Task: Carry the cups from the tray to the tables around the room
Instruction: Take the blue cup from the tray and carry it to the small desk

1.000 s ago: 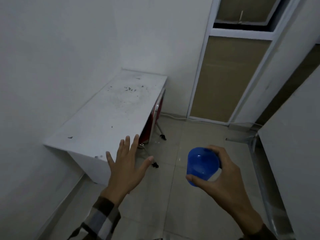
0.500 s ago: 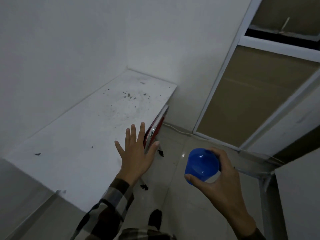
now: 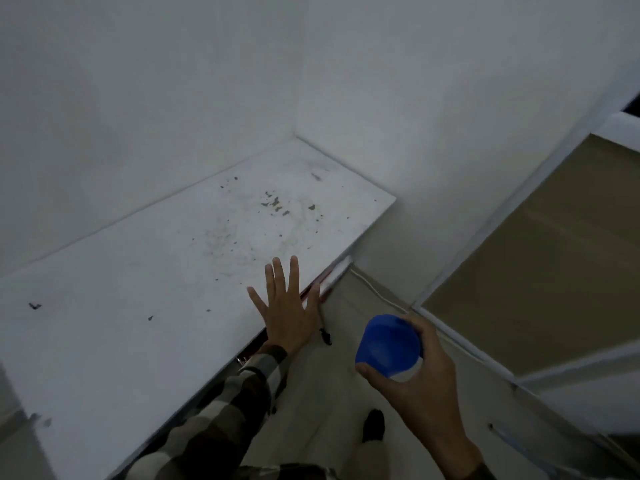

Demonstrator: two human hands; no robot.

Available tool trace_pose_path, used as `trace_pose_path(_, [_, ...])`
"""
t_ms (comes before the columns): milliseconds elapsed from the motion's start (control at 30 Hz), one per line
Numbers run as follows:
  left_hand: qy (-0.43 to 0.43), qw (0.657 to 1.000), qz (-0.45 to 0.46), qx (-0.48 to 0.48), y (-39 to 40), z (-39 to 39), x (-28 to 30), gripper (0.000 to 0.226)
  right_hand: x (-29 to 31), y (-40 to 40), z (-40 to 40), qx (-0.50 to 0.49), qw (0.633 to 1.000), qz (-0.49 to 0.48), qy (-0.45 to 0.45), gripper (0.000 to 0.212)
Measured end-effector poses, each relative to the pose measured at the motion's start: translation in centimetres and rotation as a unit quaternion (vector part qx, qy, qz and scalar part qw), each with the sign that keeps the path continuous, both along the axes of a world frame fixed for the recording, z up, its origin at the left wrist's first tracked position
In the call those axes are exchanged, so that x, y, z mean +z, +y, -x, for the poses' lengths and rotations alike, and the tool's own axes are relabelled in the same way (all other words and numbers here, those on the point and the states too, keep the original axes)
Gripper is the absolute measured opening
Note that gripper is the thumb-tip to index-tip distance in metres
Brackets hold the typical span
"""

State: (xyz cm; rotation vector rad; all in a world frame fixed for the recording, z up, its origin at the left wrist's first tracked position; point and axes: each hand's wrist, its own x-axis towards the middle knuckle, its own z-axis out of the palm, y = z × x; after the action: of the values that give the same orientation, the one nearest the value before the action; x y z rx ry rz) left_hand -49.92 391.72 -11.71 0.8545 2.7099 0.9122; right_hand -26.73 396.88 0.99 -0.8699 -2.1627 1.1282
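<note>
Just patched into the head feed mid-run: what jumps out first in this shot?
The blue cup, the only bright colour, gripped in the right hand above the floor at lower right. Next, the left hand, fingers spread, over the near edge of the white table set in the corner, its top scuffed and speckled with dark chips.

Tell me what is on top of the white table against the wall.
Dark specks and scuff marks dot the white table. The open left hand is over its near edge; contact is unclear. The blue plastic cup is in the right hand, above the floor.
</note>
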Motion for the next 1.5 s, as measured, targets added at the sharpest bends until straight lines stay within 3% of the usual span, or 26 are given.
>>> trace_pose_path(200, [-0.018,0.99,0.034,0.135,5.8,0.9,-3.4,0.084,-0.9,11.6,3.6,0.127,0.992,-0.007,-0.016,0.081])
trace_pose_path(567, [-0.053,0.926,0.142,0.346,10.0,1.4,-5.1,0.09,-2.5,24.3,13.8,0.318,0.947,-0.016,-0.043,0.084])
trace_pose_path(1133, [0.075,0.893,0.176,0.407,10.6,1.8,-7.7,0.096,-17.9,19.7,41.6,0.394,0.916,0.044,-0.068,0.085])
trace_pose_path(1500, [0.078,0.888,0.183,0.414,10.7,1.8,-7.9,0.101,-23.1,17.4,48.7,0.407,0.906,0.066,-0.093,0.084])
